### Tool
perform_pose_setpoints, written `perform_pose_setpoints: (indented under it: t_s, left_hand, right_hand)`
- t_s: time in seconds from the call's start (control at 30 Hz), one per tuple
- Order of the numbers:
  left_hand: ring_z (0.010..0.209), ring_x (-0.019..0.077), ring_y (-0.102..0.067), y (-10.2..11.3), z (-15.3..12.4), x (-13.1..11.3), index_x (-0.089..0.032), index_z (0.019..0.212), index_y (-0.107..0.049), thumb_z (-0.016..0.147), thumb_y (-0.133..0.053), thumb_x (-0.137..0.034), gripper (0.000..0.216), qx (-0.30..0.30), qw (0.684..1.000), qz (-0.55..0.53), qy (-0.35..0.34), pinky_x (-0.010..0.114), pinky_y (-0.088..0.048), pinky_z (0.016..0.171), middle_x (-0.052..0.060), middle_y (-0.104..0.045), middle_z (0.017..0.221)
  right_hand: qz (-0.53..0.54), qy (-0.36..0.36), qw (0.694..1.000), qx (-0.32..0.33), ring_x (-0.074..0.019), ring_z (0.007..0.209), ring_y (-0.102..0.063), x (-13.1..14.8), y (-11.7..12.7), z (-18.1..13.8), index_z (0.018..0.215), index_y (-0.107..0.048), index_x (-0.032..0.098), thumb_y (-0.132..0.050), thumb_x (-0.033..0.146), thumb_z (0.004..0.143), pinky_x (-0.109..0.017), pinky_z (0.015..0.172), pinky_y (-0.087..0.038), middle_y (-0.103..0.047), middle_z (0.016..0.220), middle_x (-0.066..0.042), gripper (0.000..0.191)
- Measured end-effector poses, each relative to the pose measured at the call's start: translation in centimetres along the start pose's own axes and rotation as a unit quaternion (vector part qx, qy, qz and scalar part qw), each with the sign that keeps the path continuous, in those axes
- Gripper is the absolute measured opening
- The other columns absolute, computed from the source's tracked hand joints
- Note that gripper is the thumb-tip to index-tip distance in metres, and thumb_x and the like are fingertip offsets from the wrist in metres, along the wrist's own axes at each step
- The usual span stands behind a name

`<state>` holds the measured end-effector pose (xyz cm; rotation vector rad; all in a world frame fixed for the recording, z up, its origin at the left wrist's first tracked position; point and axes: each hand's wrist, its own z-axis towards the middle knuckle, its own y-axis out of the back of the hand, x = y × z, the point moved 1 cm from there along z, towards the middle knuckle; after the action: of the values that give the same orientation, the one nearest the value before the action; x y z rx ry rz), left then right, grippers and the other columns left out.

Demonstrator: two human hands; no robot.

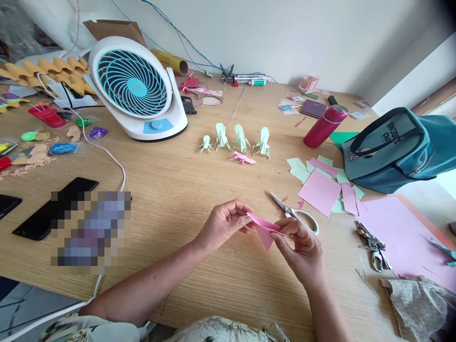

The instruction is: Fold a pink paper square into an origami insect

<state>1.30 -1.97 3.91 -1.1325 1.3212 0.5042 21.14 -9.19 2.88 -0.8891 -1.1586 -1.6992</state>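
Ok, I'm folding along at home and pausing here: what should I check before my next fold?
1. Grip: left hand and right hand both pinch the pink paper. Ok.
2. Paper whole: no tear shows on the visible part. Ok.
3. Edges lined up: the hands hide the crease. Cannot tell.
4. Scissors: blades together, pointing away, but the handle lies right beside the right hand. Not ok.
5. Spare pink sheets: on the table, just past the scissors. Ok.
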Motion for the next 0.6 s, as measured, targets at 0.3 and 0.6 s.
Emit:
perform_pose_setpoints:
  t_s: [0.3, 0.6]
  left_hand:
    - [0.074, 0.0152, -0.072, -0.08, -0.3, -0.28, -0.012, 0.086, -0.069, 0.079, -0.079, -0.039, 0.029, -0.015, 1.0, 0.004, 0.001, 0.022, -0.06, 0.06, 0.004, -0.073, 0.076]
    - [0.073, 0.0136, -0.07, -0.31, -0.48, 0.03, -0.012, 0.084, -0.066, 0.086, -0.071, -0.029, 0.018, -0.007, 0.997, 0.054, -0.055, 0.023, -0.06, 0.064, 0.003, -0.071, 0.076]
  right_hand:
    - [-0.001, 0.003, 0.999, -0.036, -0.0215, 0.082, -0.063, 0.22, -0.35, -0.13, 0.08, -0.056, 0.027, -0.071, 0.021, 0.086, -0.037, 0.075, -0.048, -0.068, 0.087, -0.003, 0.017]
    - [0.012, -0.027, 0.997, -0.074, -0.0217, 0.083, -0.062, 0.08, -0.77, -0.27, 0.085, -0.058, 0.027, -0.07, 0.025, 0.088, -0.036, 0.074, -0.049, -0.067, 0.088, -0.004, 0.012]
